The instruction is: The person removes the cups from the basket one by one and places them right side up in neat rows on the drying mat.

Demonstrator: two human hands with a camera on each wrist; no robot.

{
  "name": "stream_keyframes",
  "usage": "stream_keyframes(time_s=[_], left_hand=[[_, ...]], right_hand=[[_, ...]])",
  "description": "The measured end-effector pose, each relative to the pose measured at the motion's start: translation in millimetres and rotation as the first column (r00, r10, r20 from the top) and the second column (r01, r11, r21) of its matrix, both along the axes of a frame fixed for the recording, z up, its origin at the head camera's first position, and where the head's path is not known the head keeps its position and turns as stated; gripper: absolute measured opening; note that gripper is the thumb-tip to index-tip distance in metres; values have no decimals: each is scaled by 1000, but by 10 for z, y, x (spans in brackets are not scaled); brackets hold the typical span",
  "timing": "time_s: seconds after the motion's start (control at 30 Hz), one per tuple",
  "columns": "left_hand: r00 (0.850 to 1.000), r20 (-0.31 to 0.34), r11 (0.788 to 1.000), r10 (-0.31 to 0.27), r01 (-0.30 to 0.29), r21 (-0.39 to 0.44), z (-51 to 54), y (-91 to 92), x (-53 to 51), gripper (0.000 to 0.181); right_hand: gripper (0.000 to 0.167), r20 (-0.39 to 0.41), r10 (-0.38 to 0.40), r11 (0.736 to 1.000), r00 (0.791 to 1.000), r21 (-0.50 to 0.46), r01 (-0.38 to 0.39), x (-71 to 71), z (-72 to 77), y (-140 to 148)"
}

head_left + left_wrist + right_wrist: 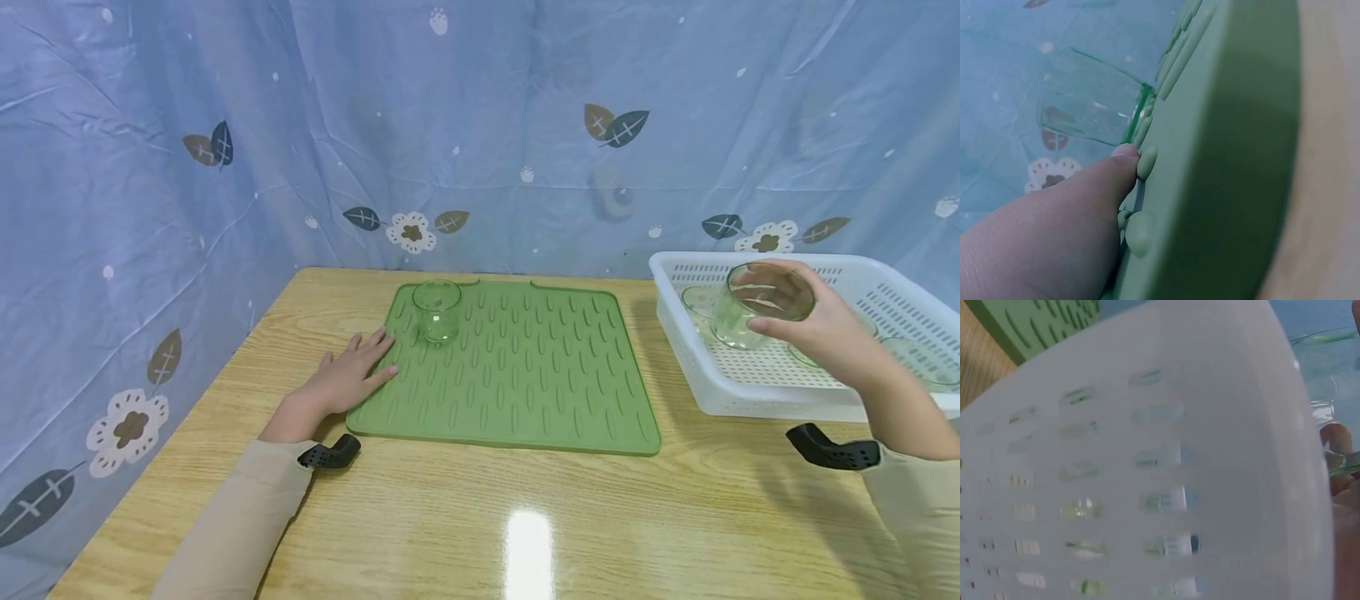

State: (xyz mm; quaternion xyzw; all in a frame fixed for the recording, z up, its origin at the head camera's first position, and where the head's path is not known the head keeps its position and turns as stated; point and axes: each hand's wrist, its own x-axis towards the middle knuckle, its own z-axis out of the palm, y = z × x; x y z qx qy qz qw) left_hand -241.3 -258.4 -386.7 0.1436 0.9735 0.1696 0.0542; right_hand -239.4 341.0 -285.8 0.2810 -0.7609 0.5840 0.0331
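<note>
My right hand (832, 333) grips a clear greenish glass cup (731, 321) by its rim side, tilted over the white plastic basket (720, 396). In the right wrist view the basket's wall hides most of that hand, and part of the cup (1329, 375) shows at the right edge. My left hand (341, 379) lies with straight fingers on the left edge of the green ridged mat (517, 375). Another glass cup (437, 312) stands upright on the mat's back left part, just beyond the left fingertips; the left wrist view shows this cup (1094, 100) past the thumb.
Several more glass cups (918, 358) lie inside the basket, at the table's right. The wooden table (420, 517) carries mat and basket. A blue patterned curtain (510, 125) hangs behind and along the left side.
</note>
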Motion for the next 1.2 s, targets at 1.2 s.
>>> stream_keyframes(time_s=[1.2], left_hand=[[1000,6,1000,-3,3,-3,0,-9,-4,71]], right_hand=[[59,48,-96,990,994,-102,100,21,43,-1041]])
